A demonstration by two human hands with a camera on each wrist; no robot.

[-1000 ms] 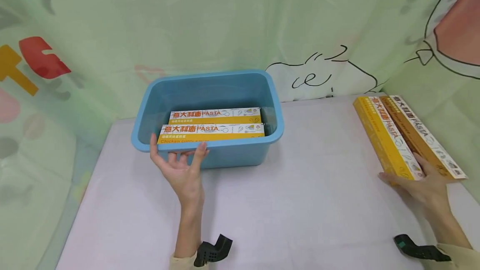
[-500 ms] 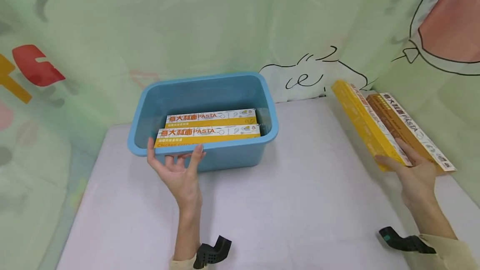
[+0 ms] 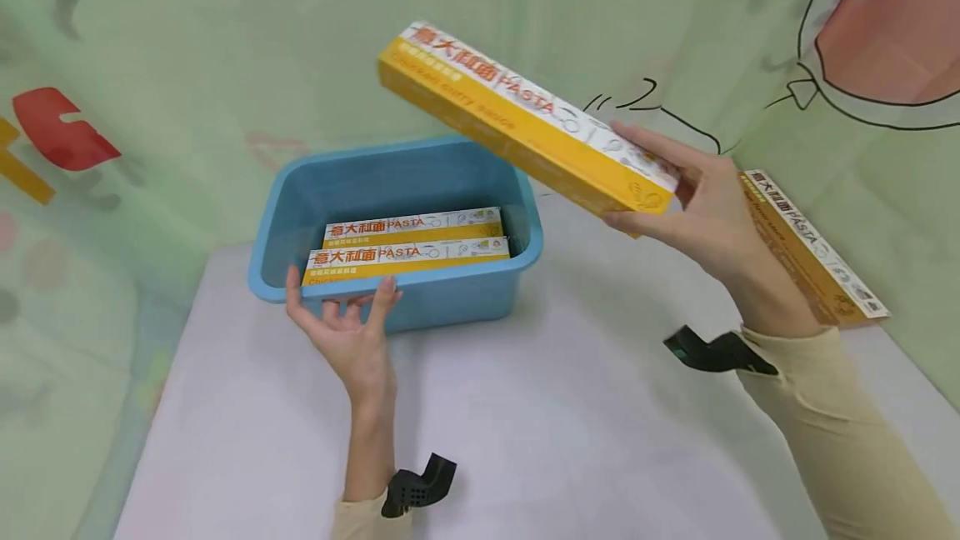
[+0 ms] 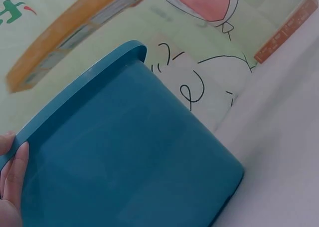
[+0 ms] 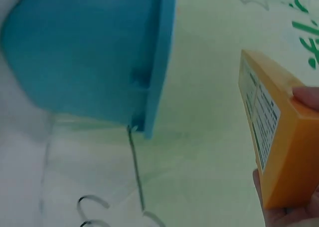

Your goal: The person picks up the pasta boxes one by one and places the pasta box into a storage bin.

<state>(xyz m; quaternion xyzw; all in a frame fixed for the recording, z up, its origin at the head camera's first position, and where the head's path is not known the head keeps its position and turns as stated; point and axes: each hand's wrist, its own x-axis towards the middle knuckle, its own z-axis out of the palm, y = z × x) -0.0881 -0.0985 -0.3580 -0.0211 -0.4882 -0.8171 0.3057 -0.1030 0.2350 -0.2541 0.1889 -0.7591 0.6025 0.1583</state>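
Observation:
My right hand (image 3: 708,207) grips one end of a yellow pasta box (image 3: 525,123), held tilted in the air with its far end above the blue bin (image 3: 442,307). In the right wrist view the thumb and fingers clasp the end of this pasta box (image 5: 284,132). My left hand (image 3: 352,348) holds the bin's front rim, fingers under the lip; the left wrist view shows its fingers (image 4: 17,172) against the wall. Inside the bin, two yellow pasta boxes (image 3: 408,261) lie side by side, printed labels up.
A brown pasta box (image 3: 810,248) lies on the white table (image 3: 585,440) at the right, by the curtain. Green printed cloth (image 3: 300,40) hangs behind the bin and along both sides.
My right hand has lifted the yellow pasta box from beside the brown one and carried it left and up toward the bin. The left hand keeps its hold on the rim.

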